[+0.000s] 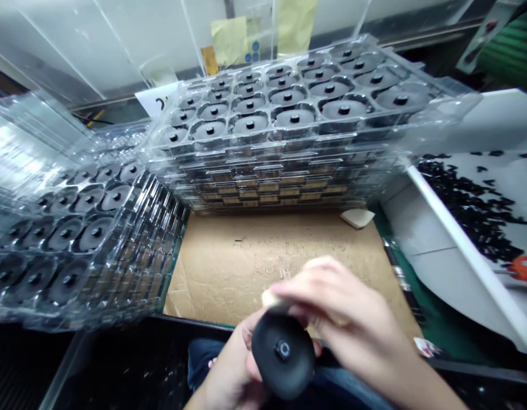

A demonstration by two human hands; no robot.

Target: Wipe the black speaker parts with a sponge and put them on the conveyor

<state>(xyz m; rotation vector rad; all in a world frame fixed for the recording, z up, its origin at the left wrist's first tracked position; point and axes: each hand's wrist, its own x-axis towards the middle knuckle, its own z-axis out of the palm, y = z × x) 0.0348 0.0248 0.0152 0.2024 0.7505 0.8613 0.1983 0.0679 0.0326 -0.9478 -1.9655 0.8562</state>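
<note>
Black round part (pixel 284 364): it is low in the view, inside the bend of the left hand, and its round face with a small ring in the middle shows.
Left hand (pixel 235 367): it is at nine o'clock from the black round part, with fingers curled and pinching its side; one fingertip peeks out at the far edge, near three o'clock.
Right hand (pixel 344 307): it is at two o'clock from the black round part, close by its rim, with fingers bent and pinching a pale pad; it is a bit blurry.
Pale pad (pixel 269 299): it pokes out at eleven o'clock, right by the rim; I cannot tell if it presses on it.
Cardboard (pixel 246 250): it lies flat at twelve o'clock, past both hands.
Pale wedge (pixel 358 218): it sits on the cardboard at one o'clock, well apart from the hands.
Big tray stack (pixel 263 162): it is at twelve o'clock behind the cardboard, clear, with dark round pieces in the top tray.
Side tray stack (pixel 130 250): it is at ten o'clock, also clear, with more dark round pieces.
White bin (pixel 451 219): it is at two o'clock, with lots of little black bits (pixel 472 205) inside.
</note>
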